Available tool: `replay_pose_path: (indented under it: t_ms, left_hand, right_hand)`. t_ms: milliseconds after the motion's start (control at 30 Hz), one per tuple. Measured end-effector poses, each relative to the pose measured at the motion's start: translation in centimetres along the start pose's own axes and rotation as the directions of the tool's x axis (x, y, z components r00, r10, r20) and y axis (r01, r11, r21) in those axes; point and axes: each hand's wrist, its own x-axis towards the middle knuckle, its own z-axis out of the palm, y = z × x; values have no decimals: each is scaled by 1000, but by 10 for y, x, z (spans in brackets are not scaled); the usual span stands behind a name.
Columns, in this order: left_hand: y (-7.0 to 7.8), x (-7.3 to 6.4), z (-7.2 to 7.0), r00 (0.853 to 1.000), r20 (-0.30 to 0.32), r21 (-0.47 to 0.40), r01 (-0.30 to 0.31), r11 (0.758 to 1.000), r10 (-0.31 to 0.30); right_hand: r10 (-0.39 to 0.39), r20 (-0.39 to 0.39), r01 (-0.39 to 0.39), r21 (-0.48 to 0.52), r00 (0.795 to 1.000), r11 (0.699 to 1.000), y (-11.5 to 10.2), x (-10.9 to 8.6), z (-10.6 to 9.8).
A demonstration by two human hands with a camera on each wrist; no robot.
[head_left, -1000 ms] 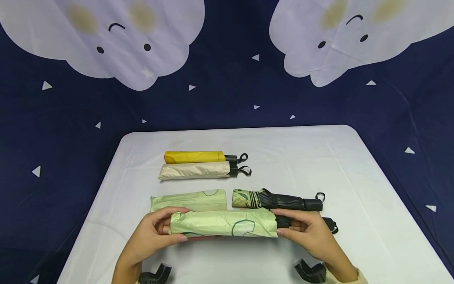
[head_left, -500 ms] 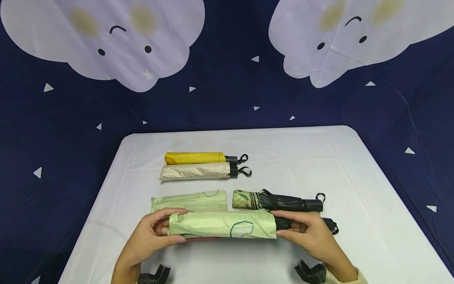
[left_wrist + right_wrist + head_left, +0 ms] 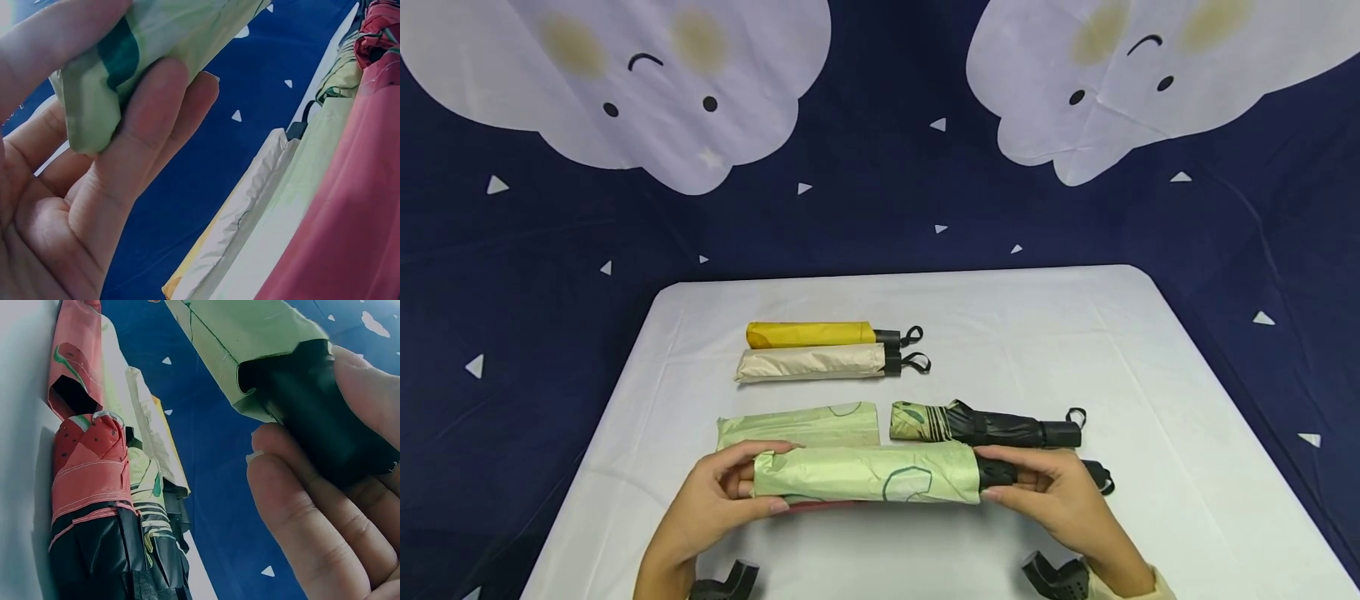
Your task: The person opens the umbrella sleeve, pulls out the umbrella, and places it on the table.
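Above the table's near side, a folded umbrella in a light green sleeve (image 3: 865, 473) is held level between both hands. My left hand (image 3: 711, 500) pinches the sleeve's left end between thumb and fingers; in the left wrist view the sleeve's tip (image 3: 94, 119) lies among the fingers. At the other end, my right hand (image 3: 1060, 496) grips the black umbrella handle (image 3: 331, 419), which sticks out of the sleeve's mouth. Beneath it lie a red sleeve (image 3: 81, 337) and a watermelon-print umbrella (image 3: 90, 462), mostly hidden in the head view.
Just behind lie another light green sleeve (image 3: 805, 425) and a green-and-black folded umbrella (image 3: 992, 425), end to end. Farther back, a yellow umbrella (image 3: 812, 334) and a beige umbrella (image 3: 812, 362) lie side by side, both sleeved. A dark blue cloth (image 3: 880, 217) hangs behind the white table (image 3: 1037, 333).
The held green sleeve has shifted slightly left, and the black handle shows more plainly at its mouth. Both hands keep their grip almost in place; the things on the table lie as before.
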Motion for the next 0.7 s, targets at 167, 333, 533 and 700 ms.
replay_pose_path:
  t_ms: [167,333,533,700]
  left_hand:
    - [0,3,-2,998,21,-12,-52,999,52]
    - [1,6,-2,997,34,-31,-68,997,69]
    - [3,11,-4,996,38,-25,-79,997,80]
    - [5,15,-7,994,44,-15,-103,995,103]
  right_hand:
    - [16,-18,-16,14,1000,1000,1,0,-1]
    - [-12,-43,13,29,999,999,2,1,-1]
    - [-170,-86,176,66,982,982,4,4,0]
    - [-184,-100,194,97,978,976,3,5,-1]
